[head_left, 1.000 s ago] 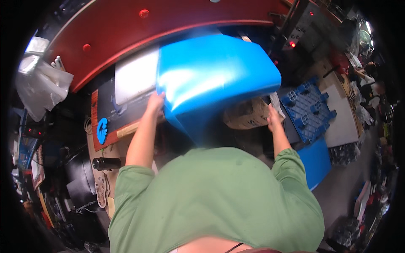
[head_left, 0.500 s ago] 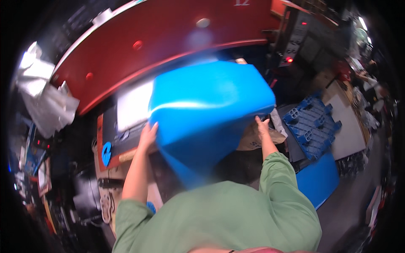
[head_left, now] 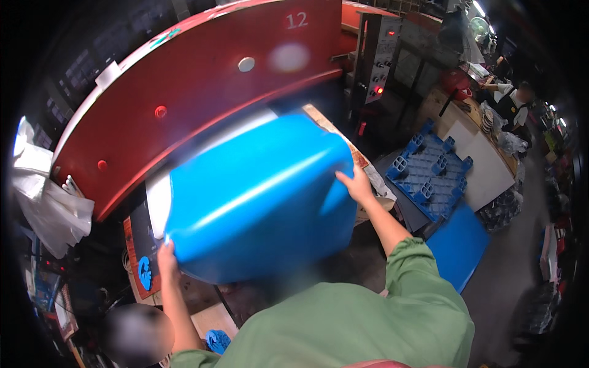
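A large, smooth blue sheet [head_left: 245, 190] lies partly on the bed of a red machine and bends over its front, its near part hanging toward my body. My left hand [head_left: 167, 260] grips the sheet's left edge at the bend. At the right edge my right hand [head_left: 357, 184] pinches it, thumb on top and the other fingers hidden beneath. Under the sheet's left side a white board [head_left: 158, 199] shows on the machine bed. A small blue cut-out piece [head_left: 145, 273] lies by the bed's left front corner.
The red machine beam [head_left: 202, 92] spans the far side, with a control box [head_left: 375, 61] at its right end. Right of me are a blue plastic pallet [head_left: 432, 175] and another blue sheet [head_left: 460, 245] below it. Crumpled clear plastic [head_left: 52, 208] hangs left. A person [head_left: 509, 110] sits far right.
My view has swung to the right, so the machine sits farther left. The sheet's near part has spread from a narrow hanging fold into a broad curve. Both hands still hold its edges.
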`<action>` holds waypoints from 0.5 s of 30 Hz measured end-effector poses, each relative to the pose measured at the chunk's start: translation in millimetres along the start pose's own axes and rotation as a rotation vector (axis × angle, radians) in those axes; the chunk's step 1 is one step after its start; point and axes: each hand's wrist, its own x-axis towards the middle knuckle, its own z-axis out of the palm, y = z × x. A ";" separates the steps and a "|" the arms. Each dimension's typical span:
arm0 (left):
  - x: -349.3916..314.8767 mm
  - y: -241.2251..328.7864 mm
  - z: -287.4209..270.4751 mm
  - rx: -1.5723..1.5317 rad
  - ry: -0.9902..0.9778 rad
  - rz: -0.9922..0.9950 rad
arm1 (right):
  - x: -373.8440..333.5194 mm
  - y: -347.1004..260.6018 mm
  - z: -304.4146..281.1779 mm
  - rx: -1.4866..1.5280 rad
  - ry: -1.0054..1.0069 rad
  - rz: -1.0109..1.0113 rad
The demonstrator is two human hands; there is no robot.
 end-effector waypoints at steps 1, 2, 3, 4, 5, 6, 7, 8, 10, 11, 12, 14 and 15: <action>18.6 8.9 -32.3 -0.080 -0.032 -0.013 | 8.9 -18.0 36.9 -0.053 -0.072 0.046; 40.7 15.4 -56.0 -0.011 0.075 -0.113 | 17.3 -35.4 72.0 0.041 -0.159 0.066; 61.8 24.5 -79.4 0.009 0.164 -0.222 | 23.9 -50.3 99.1 -0.003 -0.215 0.167; 89.4 33.1 -87.0 0.095 0.072 -0.154 | 33.4 -61.9 114.5 -0.069 -0.215 0.198; 108.1 38.6 -87.4 0.156 0.032 -0.139 | 42.9 -68.7 120.8 -0.147 -0.167 0.149; 113.7 39.4 -85.2 0.200 0.021 -0.097 | 46.2 -70.2 119.9 -0.181 -0.119 0.115; 115.3 36.6 -75.1 0.203 -0.006 -0.061 | 51.3 -67.6 111.9 -0.307 -0.144 0.229; 109.4 31.7 -62.9 0.300 0.024 -0.013 | 55.7 -60.3 97.2 -0.385 -0.169 0.266; 82.5 19.9 -37.1 0.461 0.076 0.079 | 65.1 -36.0 66.4 -0.479 -0.194 0.175; 72.1 15.2 -25.9 0.525 0.105 0.157 | 72.7 -22.8 53.3 -0.470 -0.233 0.098; 66.3 7.8 -14.4 0.466 0.105 0.182 | 83.2 -10.7 47.7 -0.534 -0.210 0.143; 73.2 -3.4 2.1 0.484 0.090 0.158 | 108.3 6.6 46.7 -0.590 -0.205 0.100; 88.6 -7.2 9.1 0.534 0.086 0.110 | 121.2 12.1 57.1 -0.642 -0.205 0.094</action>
